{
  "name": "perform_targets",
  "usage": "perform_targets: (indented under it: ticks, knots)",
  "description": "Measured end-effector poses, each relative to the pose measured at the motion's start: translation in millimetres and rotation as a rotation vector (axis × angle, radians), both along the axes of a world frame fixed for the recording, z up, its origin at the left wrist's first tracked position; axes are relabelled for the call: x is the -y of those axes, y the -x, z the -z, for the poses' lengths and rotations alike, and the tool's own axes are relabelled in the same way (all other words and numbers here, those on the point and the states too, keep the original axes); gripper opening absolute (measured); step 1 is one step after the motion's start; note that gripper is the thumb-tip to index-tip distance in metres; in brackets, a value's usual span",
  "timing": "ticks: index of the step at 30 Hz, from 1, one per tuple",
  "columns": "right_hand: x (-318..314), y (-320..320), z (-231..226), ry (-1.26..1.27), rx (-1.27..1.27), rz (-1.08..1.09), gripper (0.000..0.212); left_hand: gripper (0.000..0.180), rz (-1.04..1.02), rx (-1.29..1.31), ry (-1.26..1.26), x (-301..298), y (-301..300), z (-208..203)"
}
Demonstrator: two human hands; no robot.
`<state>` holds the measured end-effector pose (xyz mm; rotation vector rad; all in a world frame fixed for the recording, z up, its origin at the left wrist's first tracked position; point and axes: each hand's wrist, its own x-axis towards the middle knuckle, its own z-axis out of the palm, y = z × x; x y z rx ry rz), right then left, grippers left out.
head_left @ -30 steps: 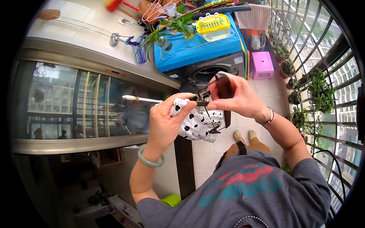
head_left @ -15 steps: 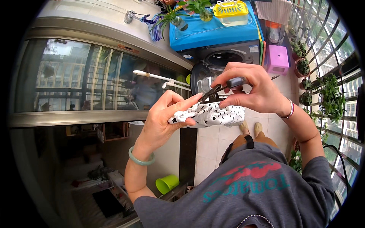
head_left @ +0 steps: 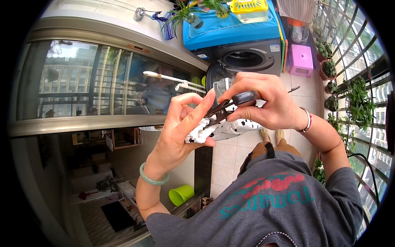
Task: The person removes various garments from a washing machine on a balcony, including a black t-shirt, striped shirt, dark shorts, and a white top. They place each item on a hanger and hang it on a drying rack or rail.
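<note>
My left hand (head_left: 179, 125) is closed on the gathered edge of a white cloth with black spots (head_left: 238, 128), pinched between thumb and fingers. The bunched fabric sticks out in folds beside the thumb. My right hand (head_left: 267, 103) grips a dark clip hanger (head_left: 245, 98) by its rounded dark end. The jaws of its clip reach left to the cloth's gathered edge, close to my left fingertips. Whether the jaws bite the fabric cannot be made out. A thin dark rod shows behind my right wrist, perhaps the hanger's hook. The rest of the cloth hangs below both hands.
Ahead stands a washing machine (head_left: 247, 57) with its round door swung out, under a blue cover (head_left: 230, 35) bearing plants and a yellow basket (head_left: 249, 7). A pink stool (head_left: 301, 60) and potted plants line the right railing. A white pole (head_left: 175, 78) is at left.
My right hand has turned the hanger and brought its clip left, closer to the cloth's edge. My left index finger has lifted upward.
</note>
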<state>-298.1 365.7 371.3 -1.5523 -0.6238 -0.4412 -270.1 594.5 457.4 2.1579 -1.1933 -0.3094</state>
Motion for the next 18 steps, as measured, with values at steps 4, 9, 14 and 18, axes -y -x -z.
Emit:
perform_targets:
  ticks: [4,9,14,18]
  knots:
    - [-2.5,4.4,-1.0,0.017,0.012,-0.006,0.034,0.081,0.005,0.004,0.018,4.3,3.6,1.6]
    - [1.8,7.5,-5.4,0.033,-0.034,-0.062,0.038,0.081,-0.041,-0.024,-0.030,4.7,4.4,1.2]
    - [1.8,-3.7,-3.1,-0.002,-0.021,-0.117,0.042,0.067,-0.096,-0.022,-0.142,6.9,4.2,-1.1]
    - [-1.9,-14.5,-6.6,0.078,-0.008,-0.044,0.044,0.032,-0.362,-0.021,-0.100,15.0,9.0,9.9]
